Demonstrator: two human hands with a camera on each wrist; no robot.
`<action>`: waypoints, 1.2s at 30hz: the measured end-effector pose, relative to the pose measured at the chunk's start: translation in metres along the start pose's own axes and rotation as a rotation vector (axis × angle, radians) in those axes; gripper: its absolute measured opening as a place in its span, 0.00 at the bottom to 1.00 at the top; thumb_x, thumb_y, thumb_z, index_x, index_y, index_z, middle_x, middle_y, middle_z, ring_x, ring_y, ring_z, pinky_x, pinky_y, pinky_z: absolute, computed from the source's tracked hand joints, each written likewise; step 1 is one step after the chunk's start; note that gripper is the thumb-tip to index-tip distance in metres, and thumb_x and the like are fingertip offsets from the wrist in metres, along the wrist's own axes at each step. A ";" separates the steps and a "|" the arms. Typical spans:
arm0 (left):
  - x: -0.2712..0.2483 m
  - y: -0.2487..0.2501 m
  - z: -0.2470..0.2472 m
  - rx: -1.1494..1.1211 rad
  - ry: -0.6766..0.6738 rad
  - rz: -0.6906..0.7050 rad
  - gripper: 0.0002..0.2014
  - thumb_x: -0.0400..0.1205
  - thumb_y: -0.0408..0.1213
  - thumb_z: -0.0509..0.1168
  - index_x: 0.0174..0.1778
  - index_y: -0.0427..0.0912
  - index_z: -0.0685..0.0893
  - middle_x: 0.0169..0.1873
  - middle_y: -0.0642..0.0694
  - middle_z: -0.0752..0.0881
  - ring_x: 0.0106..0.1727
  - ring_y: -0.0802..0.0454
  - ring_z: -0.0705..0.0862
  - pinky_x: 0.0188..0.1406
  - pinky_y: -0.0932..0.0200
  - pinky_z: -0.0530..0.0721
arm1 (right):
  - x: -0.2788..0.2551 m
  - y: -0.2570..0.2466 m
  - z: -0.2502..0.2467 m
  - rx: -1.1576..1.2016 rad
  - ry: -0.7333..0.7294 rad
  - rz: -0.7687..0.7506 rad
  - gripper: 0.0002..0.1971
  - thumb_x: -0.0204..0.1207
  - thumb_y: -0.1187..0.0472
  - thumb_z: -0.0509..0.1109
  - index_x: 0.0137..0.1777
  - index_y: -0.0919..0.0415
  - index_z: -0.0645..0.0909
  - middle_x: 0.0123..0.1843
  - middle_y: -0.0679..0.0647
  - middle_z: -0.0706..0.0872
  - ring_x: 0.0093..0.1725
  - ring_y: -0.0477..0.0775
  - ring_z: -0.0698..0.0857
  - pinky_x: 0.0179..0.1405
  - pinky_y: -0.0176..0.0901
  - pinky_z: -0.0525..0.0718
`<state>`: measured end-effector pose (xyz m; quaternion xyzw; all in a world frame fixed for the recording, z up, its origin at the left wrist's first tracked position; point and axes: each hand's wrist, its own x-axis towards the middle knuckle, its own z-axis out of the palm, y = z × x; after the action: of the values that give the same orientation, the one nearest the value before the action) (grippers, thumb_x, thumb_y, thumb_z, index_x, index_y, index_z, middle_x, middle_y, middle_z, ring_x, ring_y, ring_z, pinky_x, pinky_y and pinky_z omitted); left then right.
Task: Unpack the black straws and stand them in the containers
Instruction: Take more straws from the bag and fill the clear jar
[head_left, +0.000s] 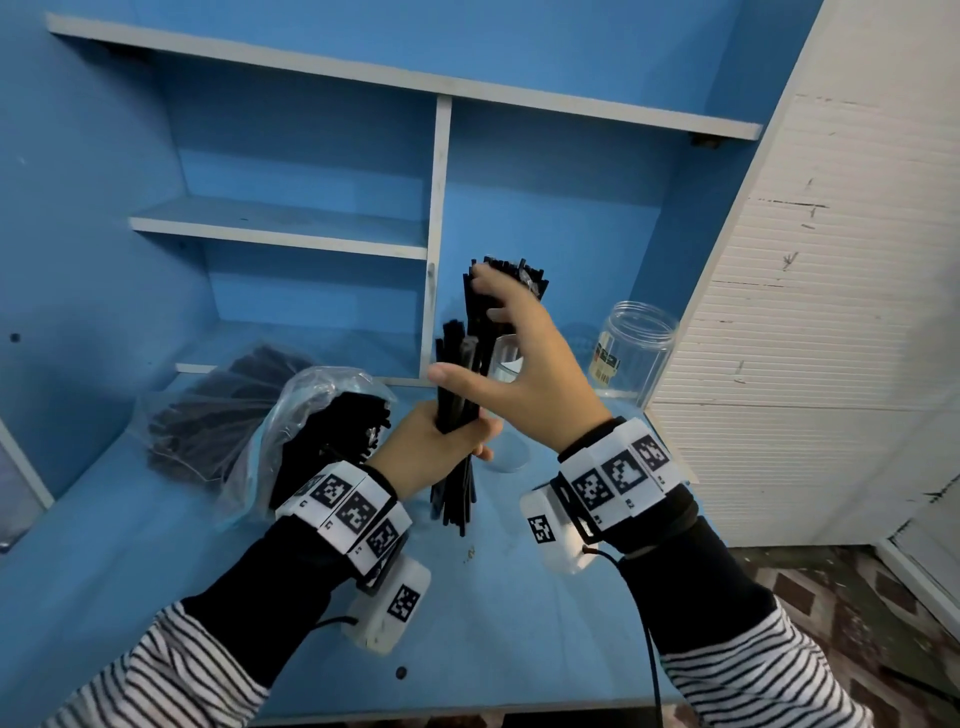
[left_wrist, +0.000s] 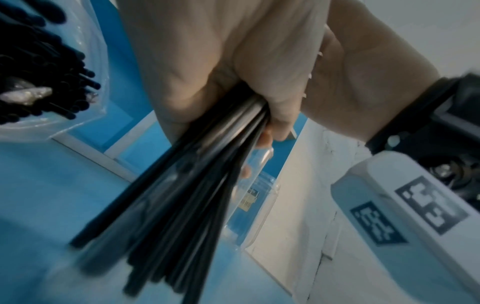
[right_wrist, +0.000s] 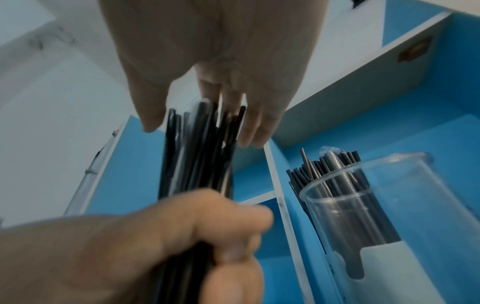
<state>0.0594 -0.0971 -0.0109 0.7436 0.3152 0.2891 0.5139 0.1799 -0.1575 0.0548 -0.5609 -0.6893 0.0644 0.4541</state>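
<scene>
My left hand (head_left: 441, 447) (left_wrist: 233, 72) (right_wrist: 182, 236) grips a bundle of black straws (head_left: 457, 364) (left_wrist: 182, 195) (right_wrist: 197, 148) upright above the blue desk. Over the top of the bundle is my right hand (head_left: 460, 322) (right_wrist: 202, 115), fingers straight and spread, with the thumb against the straws. Behind it a clear beaker (head_left: 506, 358) (right_wrist: 363, 205) holds several standing black straws (head_left: 519, 275) (right_wrist: 327, 170). An empty clear jar (head_left: 636, 353) (left_wrist: 254, 205) stands at the back right. An open plastic bag of straws (head_left: 322, 415) (left_wrist: 39, 82) lies left of my left hand.
A second flat bag of black straws (head_left: 223, 415) lies further left on the blue desk (head_left: 519, 623). White shelves and an upright divider (head_left: 436, 234) rise behind. A white cabinet (head_left: 805, 312) closes the right side.
</scene>
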 end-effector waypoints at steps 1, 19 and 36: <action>0.000 0.002 -0.002 -0.005 0.020 0.026 0.15 0.82 0.44 0.66 0.31 0.41 0.79 0.28 0.46 0.84 0.35 0.53 0.87 0.50 0.52 0.83 | -0.001 0.002 -0.005 0.023 0.036 0.046 0.50 0.62 0.37 0.76 0.81 0.52 0.59 0.75 0.46 0.70 0.71 0.43 0.71 0.67 0.30 0.73; 0.026 0.031 0.006 -0.066 0.087 0.281 0.43 0.59 0.53 0.83 0.67 0.58 0.68 0.65 0.53 0.76 0.67 0.61 0.75 0.60 0.68 0.77 | 0.033 -0.028 -0.067 0.089 0.148 0.012 0.13 0.72 0.63 0.76 0.42 0.76 0.80 0.39 0.69 0.85 0.38 0.59 0.87 0.40 0.50 0.87; 0.073 -0.007 0.020 0.026 0.112 0.052 0.31 0.64 0.43 0.84 0.59 0.51 0.76 0.53 0.62 0.77 0.59 0.56 0.79 0.60 0.55 0.81 | 0.064 0.051 -0.052 -0.107 0.069 0.308 0.16 0.71 0.57 0.75 0.29 0.60 0.72 0.27 0.49 0.76 0.27 0.47 0.76 0.29 0.40 0.75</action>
<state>0.1193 -0.0510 -0.0155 0.7408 0.3278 0.3395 0.4780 0.2558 -0.1079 0.0896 -0.6851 -0.5817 0.0770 0.4317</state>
